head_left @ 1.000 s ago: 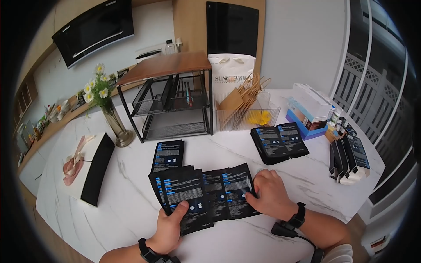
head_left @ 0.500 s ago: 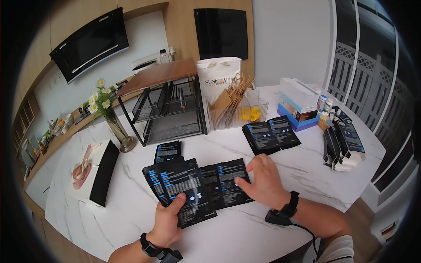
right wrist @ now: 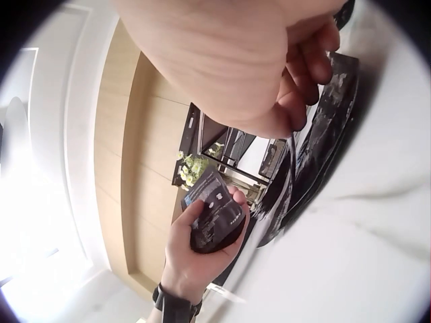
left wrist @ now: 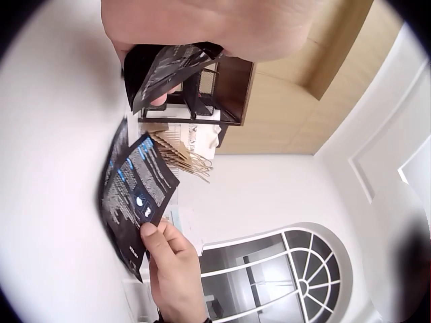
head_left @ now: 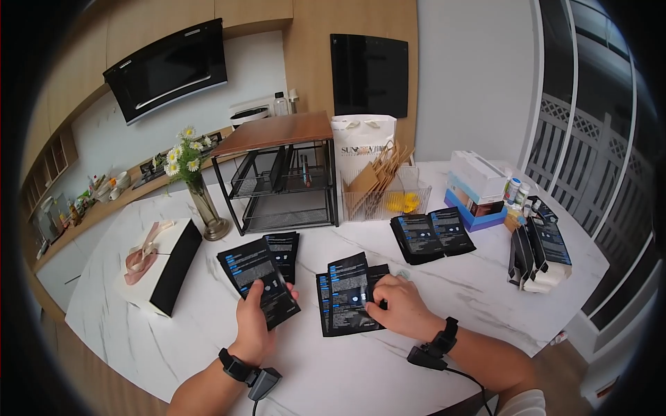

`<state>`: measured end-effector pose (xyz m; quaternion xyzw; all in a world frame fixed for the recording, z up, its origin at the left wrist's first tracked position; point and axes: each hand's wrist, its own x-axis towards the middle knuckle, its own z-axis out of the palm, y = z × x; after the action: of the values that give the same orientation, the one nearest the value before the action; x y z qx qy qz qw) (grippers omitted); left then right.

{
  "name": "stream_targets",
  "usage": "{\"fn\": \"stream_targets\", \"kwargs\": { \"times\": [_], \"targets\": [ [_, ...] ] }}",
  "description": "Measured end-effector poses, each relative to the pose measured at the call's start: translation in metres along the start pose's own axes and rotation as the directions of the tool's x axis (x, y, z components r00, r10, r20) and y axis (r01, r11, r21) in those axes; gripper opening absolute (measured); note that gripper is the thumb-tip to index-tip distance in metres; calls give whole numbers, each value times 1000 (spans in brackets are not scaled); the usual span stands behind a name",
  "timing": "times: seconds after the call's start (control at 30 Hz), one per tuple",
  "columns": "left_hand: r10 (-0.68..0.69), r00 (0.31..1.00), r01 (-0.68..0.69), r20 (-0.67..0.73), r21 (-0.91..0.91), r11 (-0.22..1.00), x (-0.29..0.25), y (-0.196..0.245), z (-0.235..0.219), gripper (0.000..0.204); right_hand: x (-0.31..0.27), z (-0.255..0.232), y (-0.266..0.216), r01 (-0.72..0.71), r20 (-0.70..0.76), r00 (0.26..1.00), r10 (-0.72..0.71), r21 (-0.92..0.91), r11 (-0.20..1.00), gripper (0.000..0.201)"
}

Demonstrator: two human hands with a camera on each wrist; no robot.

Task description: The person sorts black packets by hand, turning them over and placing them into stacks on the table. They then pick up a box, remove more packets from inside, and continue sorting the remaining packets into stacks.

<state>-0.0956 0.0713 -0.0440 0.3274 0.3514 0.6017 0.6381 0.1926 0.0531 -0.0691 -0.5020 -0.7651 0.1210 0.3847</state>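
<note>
Printed black pouches are spread over the table in several piles. My left hand (head_left: 253, 326) grips a small stack of pouches (head_left: 251, 277), thumb on the front face and fingers behind. Right behind that stack lies another pile of pouches (head_left: 288, 251), partly covered by it. In front of me, my right hand (head_left: 409, 308) pinches one pouch (head_left: 347, 288) by its right edge. That pouch stands tilted over a pile of pouches (head_left: 322, 305), most of which it hides. In the left wrist view the thumb presses the printed face of the pinched pouch (left wrist: 138, 188).
Farther back on the right lies a pouch pile (head_left: 433, 236), with boxes (head_left: 475, 191) and upright black packets (head_left: 544, 246) beyond. A wire rack (head_left: 277, 180), a clear bin of paper bags (head_left: 385, 201) and a flower vase (head_left: 211, 218) line the back. A ribboned box (head_left: 159, 267) stands left.
My left hand has moved left with its pouches, away from the pile in front. My right hand, loose over that pile half a second ago, now pinches a pouch and has drawn it left.
</note>
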Motion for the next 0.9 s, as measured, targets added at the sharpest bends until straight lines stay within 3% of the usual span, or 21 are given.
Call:
{"fn": "stream_targets", "kwargs": {
  "times": [0.07, 0.3, 0.4, 0.47, 0.5, 0.53, 0.6, 0.63, 0.67, 0.73, 0.8, 0.87, 0.9],
  "targets": [
    [-20, 1000, 20, -2, 33, 999, -5, -3, -7, 40, -1, -1, -3, -9, 21, 1000, 12, -106, 994, 24],
    [-107, 994, 103, 29, 108, 989, -25, -10, 6, 30, -1, -4, -11, -55, 112, 991, 72, -143, 988, 26],
    [-108, 994, 111, -31, 136, 984, -33, -8, 10, 26, -1, -3, -15, -12, 36, 999, 20, -230, 973, 27],
    [-101, 995, 98, 12, 154, 983, -39, -6, 17, 25, 0, -3, -21, 96, -35, 995, -97, -30, 995, 28],
    [-103, 995, 103, -6, 140, 985, -46, -5, 26, 23, 0, -4, -28, 106, 22, 994, -110, 144, 984, 27],
    [-92, 995, 87, 26, 145, 986, -49, -9, 31, 24, -1, -1, -38, 107, 27, 992, -119, 285, 953, 37],
    [-137, 988, 123, 65, 184, 975, -57, -12, 47, 26, -6, 3, -51, 41, 91, 992, -89, 428, 903, 35],
    [-156, 983, 138, 98, 169, 976, -59, -14, 54, 28, -6, 0, -48, 46, 115, 989, -88, 329, 943, 33],
    [-125, 983, 102, 135, 165, 981, -59, -17, 58, 28, -5, -2, -46, 47, 116, 989, -90, 327, 944, 33],
    [-197, 969, 167, 146, 196, 966, -47, -16, 59, 28, -4, -7, -38, -47, 41, 999, 35, 362, 931, 33],
    [-153, 986, 146, 64, 104, 984, -39, -11, 62, 32, 1, -12, -20, -96, -16, 995, 103, 251, 963, 33],
    [-187, 965, 192, 183, -9, 981, -21, -9, 35, 36, 1, -21, -6, -218, 23, 976, 217, 124, 968, 33],
    [-160, 978, 161, 130, 8, 987, -16, -7, 29, 40, 2, -25, 0, -219, 18, 976, 219, 127, 967, 33]
  ]
}}
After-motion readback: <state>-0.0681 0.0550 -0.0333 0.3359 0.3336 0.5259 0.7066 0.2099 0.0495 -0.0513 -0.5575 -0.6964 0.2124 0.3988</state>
